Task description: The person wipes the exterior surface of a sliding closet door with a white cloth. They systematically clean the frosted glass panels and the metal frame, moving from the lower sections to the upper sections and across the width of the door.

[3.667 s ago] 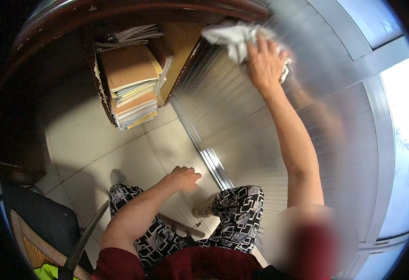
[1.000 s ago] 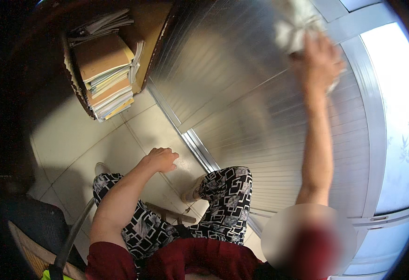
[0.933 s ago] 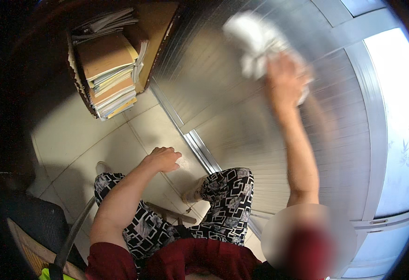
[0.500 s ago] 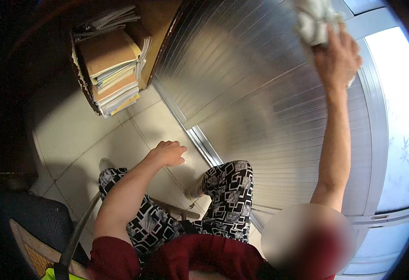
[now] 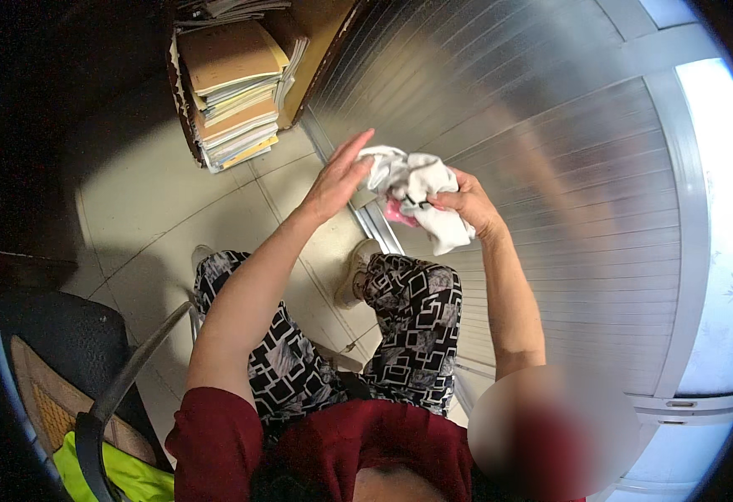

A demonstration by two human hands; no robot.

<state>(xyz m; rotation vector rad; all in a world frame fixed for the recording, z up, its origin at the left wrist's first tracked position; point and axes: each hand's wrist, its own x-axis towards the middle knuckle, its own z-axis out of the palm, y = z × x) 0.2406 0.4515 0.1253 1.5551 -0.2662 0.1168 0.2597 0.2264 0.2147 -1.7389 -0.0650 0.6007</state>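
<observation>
A crumpled white cloth with a pink patch and a dark mark hangs in front of me, above my knees. My right hand grips its right side, thumb on top. At the cloth's left edge is my left hand, its fingers stretched out and together, the thumb close to or touching the fabric; I cannot tell which. Beyond the cloth stands a ribbed, shiny metal panel in a pale frame.
A worn wooden shelf at the far left holds a stack of folders and papers. A chair with a curved armrest and a bright green cloth stands at left. A metal floor track runs along the panel's foot.
My right hand has come down from the upper part of the panel with the cloth, to in front of me. My left hand has risen to the cloth, its fingers straightened.
</observation>
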